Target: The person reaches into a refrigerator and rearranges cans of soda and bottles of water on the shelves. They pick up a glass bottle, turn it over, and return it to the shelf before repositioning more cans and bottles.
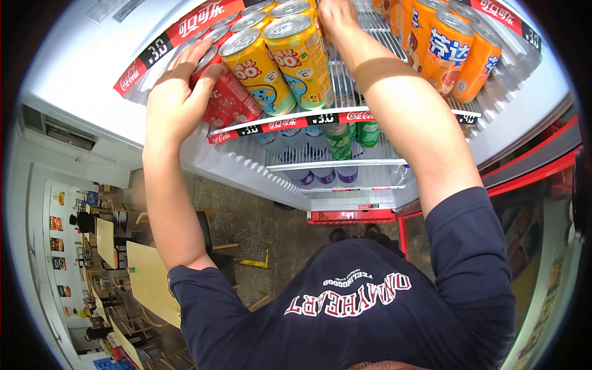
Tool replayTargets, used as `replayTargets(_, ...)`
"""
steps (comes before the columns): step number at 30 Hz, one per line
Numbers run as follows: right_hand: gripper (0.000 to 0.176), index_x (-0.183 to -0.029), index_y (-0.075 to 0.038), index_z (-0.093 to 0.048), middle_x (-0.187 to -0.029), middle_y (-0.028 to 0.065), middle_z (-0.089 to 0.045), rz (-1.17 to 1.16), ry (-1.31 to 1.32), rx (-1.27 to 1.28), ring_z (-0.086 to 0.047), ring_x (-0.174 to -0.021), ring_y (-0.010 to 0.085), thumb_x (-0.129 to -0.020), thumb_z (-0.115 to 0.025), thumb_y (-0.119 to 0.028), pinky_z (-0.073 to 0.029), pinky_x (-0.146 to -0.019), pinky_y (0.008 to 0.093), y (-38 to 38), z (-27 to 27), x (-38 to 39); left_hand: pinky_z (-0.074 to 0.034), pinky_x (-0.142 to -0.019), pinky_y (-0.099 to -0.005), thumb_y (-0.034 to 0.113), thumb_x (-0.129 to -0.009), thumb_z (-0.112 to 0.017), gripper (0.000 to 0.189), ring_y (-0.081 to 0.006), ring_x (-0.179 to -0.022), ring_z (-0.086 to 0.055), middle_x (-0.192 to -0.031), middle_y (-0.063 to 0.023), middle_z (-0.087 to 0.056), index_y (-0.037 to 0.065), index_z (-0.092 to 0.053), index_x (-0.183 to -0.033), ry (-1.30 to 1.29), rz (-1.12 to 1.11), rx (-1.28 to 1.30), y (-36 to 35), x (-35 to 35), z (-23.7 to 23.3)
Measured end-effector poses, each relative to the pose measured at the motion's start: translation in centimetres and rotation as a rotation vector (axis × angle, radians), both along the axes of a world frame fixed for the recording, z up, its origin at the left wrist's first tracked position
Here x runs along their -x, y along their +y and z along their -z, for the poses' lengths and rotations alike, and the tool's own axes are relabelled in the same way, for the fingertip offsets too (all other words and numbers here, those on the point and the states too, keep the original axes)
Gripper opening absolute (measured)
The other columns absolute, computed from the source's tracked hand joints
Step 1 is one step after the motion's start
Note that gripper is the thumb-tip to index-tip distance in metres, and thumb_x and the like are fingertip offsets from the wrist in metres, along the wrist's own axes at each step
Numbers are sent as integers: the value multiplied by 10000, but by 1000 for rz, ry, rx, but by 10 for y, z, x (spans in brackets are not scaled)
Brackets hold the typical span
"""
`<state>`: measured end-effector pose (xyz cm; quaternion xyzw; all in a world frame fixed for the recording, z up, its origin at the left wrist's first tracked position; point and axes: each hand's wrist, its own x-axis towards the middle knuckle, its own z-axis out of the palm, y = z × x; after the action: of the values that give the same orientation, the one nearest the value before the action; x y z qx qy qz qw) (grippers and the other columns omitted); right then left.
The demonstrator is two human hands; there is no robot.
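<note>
My left hand (174, 102) wraps the front red soda can (229, 98) at the left end of the fridge shelf, thumb on its right side and fingers along its left. The can stands at the front of a row of red cans. Right beside it are yellow cans (299, 68) with a blue cartoon figure, in two rows. My right hand (338, 20) reaches deep along the right side of the yellow cans; its fingers are cut off by the top edge of the view, so its hold is hidden.
Orange cans (449, 52) stand to the right on the wire shelf. A price strip (287, 123) runs along the shelf's front edge. Green bottles (339, 140) and purple-topped ones sit on lower shelves. An open red-edged door (530, 169) is at right; tables (151, 280) and chairs stand at left.
</note>
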<state>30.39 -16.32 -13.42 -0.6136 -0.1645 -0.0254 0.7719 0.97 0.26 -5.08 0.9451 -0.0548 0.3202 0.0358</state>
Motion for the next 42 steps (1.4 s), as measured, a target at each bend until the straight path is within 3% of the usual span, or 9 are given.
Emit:
replayTargets(17,499,-1324,-88,-577,-1327,136,-617,-157,65,35,-592,-1175,268,-1000,-432,-439,-451,-1013,473,4,7,-35,-467,-1039,-393,423,-972,-569,507,-331,-1237,-606,-1382,-133,-621,96,-620,-1357,-35,-50,-71,-3,3,2)
replayTargets(19,558,-1304,-18,-564,-1341,193,-586,-192,-24,9,-564,-1199,336,-996,-366,-438,-422,-1001,551,11,33,-81,-450,-1054,-386,406,-993,-554,496,-329,-1268,-588,-1403,-144,-609,109,-602,-1387,-7,-71,-63,-4,4,1)
replayTargets(22,562,-1297,-37,-570,-1300,176,-608,-179,-55,69,-578,-1162,327,-1005,-346,-461,-429,-980,531,9,33,-87,-451,-1051,-391,407,-963,-577,521,-328,-1265,-588,-1405,-141,-606,112,-599,-1392,6,-82,-91,-1,4,2)
replayTargets(26,563,-1295,-36,-570,-1292,177,-608,-177,-73,100,-578,-1158,329,-1006,-346,-464,-429,-978,530,2,18,-66,-449,-1059,-396,393,-936,-600,545,-341,-1268,-583,-1399,-168,-601,96,-593,-1393,4,-72,-116,0,3,-4)
replayTargets(29,564,-1294,-36,-570,-1287,178,-609,-175,-93,121,-578,-1155,330,-1006,-345,-465,-429,-977,528,-2,11,-57,-435,-1099,-402,511,-935,-584,623,-322,-1321,-553,-1423,-175,-586,70,-609,-1375,-65,-18,-164,1,-1,-6)
replayTargets(34,565,-1293,-35,-570,-1278,180,-609,-180,-126,149,-578,-1150,333,-1007,-345,-468,-429,-975,526,-10,4,-49,-458,-1074,-403,517,-936,-577,644,-327,-1293,-574,-1431,-182,-575,58,-591,-1388,-22,-4,-227,7,-10,-6)
replayTargets(37,566,-1292,-35,-570,-1272,181,-609,-178,-151,173,-578,-1146,334,-1007,-345,-469,-429,-973,524,-14,2,-47,-435,-1080,-407,394,-947,-585,571,-369,-1296,-562,-1434,-211,-562,69,-565,-1415,107,-11,-45,-3,1,-12)
replayTargets(42,567,-1290,-35,-569,-1263,183,-610,-196,-203,211,-578,-1141,336,-1008,-345,-472,-429,-971,522,-15,-4,-40,-452,-1062,-402,403,-946,-589,560,-359,-1271,-583,-1393,-210,-596,57,-589,-1386,41,8,-69,4,-1,-7)
